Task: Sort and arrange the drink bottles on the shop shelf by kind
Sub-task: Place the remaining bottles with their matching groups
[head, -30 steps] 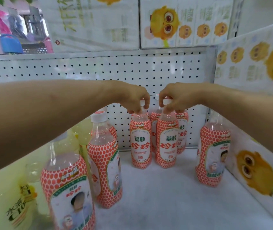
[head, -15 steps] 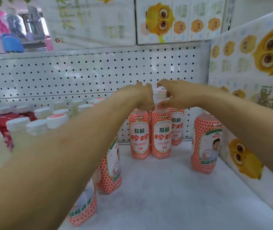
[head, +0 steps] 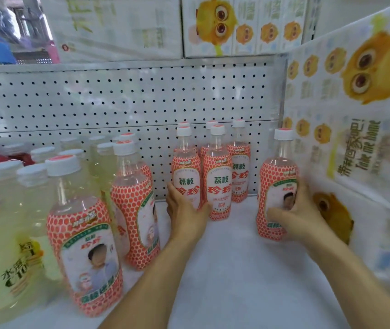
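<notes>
Left hand point(head: 184, 210) and right hand point(head: 293, 217) gripping on a white shelf point(head: 236, 269).
Pale yellow plastic bottles point(head: 11, 222) crowd the left; the left hand curls round the back cluster's front clear bottle with red honeycomb label point(head: 185, 172); the right clasps a matching lone bottle point(head: 277, 176) beside the cartoon-printed carton point(head: 355, 138).

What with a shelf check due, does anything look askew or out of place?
Nothing spilled or damaged. The lone lychee bottle in the right hand stands apart from the back cluster, photo side forward while theirs show names.
</notes>
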`<state>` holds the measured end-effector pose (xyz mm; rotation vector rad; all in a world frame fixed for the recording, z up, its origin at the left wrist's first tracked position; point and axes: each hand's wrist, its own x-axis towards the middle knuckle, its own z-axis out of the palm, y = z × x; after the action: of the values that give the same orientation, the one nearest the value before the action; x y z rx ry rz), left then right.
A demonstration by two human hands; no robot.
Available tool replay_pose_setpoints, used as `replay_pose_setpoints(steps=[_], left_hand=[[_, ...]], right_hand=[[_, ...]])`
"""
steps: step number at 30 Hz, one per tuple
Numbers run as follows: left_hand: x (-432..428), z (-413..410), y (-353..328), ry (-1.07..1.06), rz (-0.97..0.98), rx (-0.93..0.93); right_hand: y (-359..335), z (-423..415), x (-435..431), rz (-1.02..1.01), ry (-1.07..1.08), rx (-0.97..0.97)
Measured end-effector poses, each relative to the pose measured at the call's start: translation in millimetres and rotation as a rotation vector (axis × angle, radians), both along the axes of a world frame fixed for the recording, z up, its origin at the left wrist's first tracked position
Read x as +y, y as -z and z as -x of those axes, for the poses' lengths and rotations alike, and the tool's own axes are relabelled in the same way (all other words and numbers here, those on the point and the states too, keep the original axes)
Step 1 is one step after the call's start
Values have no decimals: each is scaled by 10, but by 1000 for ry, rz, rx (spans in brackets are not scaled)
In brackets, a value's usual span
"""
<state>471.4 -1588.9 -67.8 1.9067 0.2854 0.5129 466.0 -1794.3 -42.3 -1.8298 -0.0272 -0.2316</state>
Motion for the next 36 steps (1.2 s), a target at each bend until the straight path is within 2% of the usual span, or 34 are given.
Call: replay_pose_setpoints(steps=[4, 8, 13, 18, 20, 23, 25, 32, 36], left_hand=[[40, -47, 97, 16, -5, 4], [67, -66, 126, 11, -39, 13], [107, -81, 164, 32, -65, 32], [141, -90, 178, 44, -82, 32], [143, -90, 174, 44, -97, 30], [153, -90, 184, 39, -116, 23], [161, -90, 199, 38, -123, 18], [197, -118, 237, 42, -133, 5], [199, -125, 250, 37, -142, 3]], right_hand=[[-3, -64, -34, 59, -71, 52], [-32, -94, 182, 138, -17, -26], [94, -130, 124, -10, -82, -13], [80, -224, -13, 14, -261, 30], [57, -244, 56, 48, -219, -18], [50, -242, 262, 127, -1, -191], [107, -270, 311, 179, 63, -212], [294, -408, 121, 181, -136, -93], [302, -490, 227, 247, -42, -131]])
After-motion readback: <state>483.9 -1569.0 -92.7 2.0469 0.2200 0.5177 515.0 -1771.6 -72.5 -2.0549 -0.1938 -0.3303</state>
